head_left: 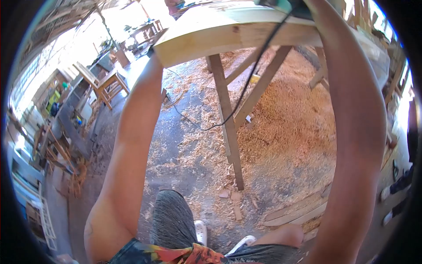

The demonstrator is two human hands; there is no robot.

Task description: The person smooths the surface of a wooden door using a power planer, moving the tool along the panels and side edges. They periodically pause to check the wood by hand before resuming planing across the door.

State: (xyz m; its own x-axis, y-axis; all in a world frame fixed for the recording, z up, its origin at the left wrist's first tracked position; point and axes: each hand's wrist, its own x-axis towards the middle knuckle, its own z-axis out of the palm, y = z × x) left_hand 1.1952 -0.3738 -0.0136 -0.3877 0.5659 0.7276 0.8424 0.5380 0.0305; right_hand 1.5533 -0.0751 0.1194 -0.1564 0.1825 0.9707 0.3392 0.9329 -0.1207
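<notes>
A thick, pale wooden beam lies across a wooden trestle at the top of the view. My left hand is at the beam's left end, against its corner. Its fingers are hidden there, so their grip does not show. My right forearm reaches up past the beam's right part, and the hand is cut off by the top edge. Beside that wrist, a green and black power tool, probably an electric planer, rests on the beam, only partly seen. Its black cord hangs down in front of the beam.
Wood shavings cover the floor around the trestle legs. The cord runs low across the floor at left. Loose planks lie near my right foot. A wooden chair stands at left. Another person's feet show at far right.
</notes>
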